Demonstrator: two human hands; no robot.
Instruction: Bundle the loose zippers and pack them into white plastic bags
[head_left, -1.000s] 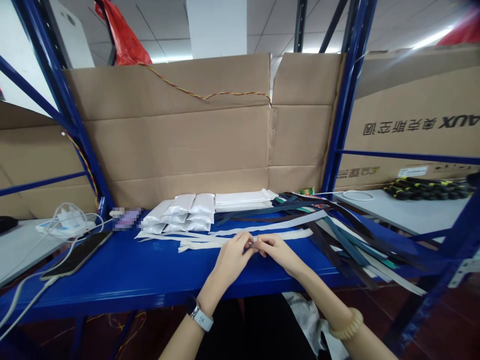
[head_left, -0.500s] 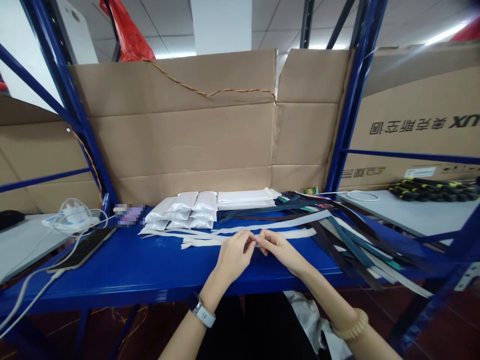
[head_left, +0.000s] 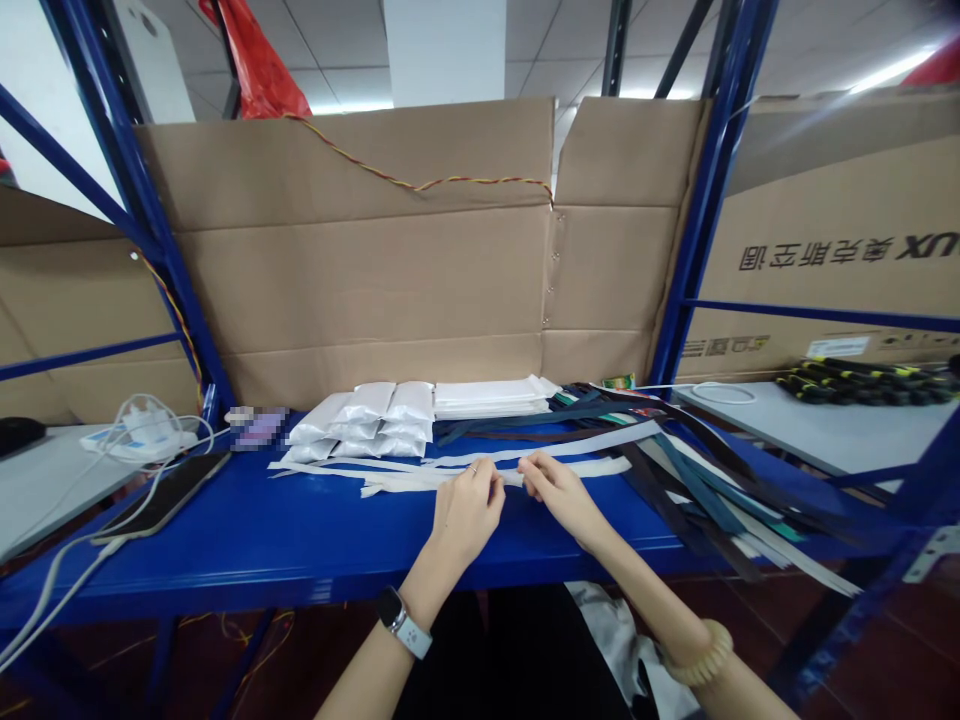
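Note:
My left hand (head_left: 469,508) and my right hand (head_left: 559,495) are close together over the front of the blue table, fingers of both pinched on a white zipper (head_left: 513,479). A short length of it shows between them; my fingers cover the rest of that part. Its pale tape seems to run out to both sides. Other white zippers (head_left: 450,461) lie flat just behind. Right of my right hand spreads a loose heap of zippers (head_left: 697,480) in dark blue, brown, green and white. A stack of white plastic packets (head_left: 375,415) stands behind my left hand.
A flat white pile (head_left: 491,395) lies against the cardboard panel (head_left: 375,280). At left are a phone (head_left: 165,495) on a white cable and a charger (head_left: 146,435). Blue rack posts (head_left: 694,220) stand at both sides. Black-and-yellow objects (head_left: 862,380) lie on the right-hand table.
My hands have moved slightly apart, so more of the white zipper shows between them. The left ends of the white strips have shifted a little to the left.

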